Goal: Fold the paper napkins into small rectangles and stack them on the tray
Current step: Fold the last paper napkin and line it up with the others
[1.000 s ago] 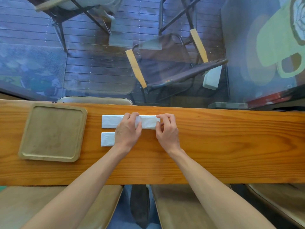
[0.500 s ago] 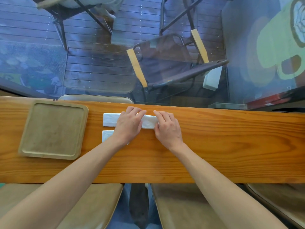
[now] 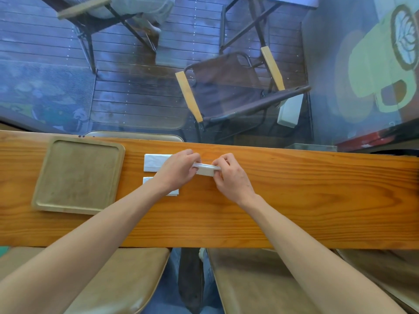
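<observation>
Pinching the right end of a long white paper napkin strip [image 3: 205,169] between them, the left hand [image 3: 179,171] and the right hand [image 3: 231,177] meet over the far half of the wooden counter [image 3: 317,196], fingers curled around the soft, slightly crinkled paper, whose right end is lifted off the wood into a rounded fold. The strip's left end lies flat and sharp-edged, reaching toward the tray [image 3: 78,174]. Just nearer the person than that strip, partly under the left wrist, lies a smaller folded napkin [image 3: 172,191], a neat white rectangle flat on the counter. The tray sits to the left of both napkins, apart from them: a square of pale matte wood with rounded corners and a low raised rim, nothing on it. The counter is a long plank of glossy orange-brown timber with strong wavy grain. Tan padded stool seats [image 3: 127,279] show below its near edge, smooth and faintly shiny.
</observation>
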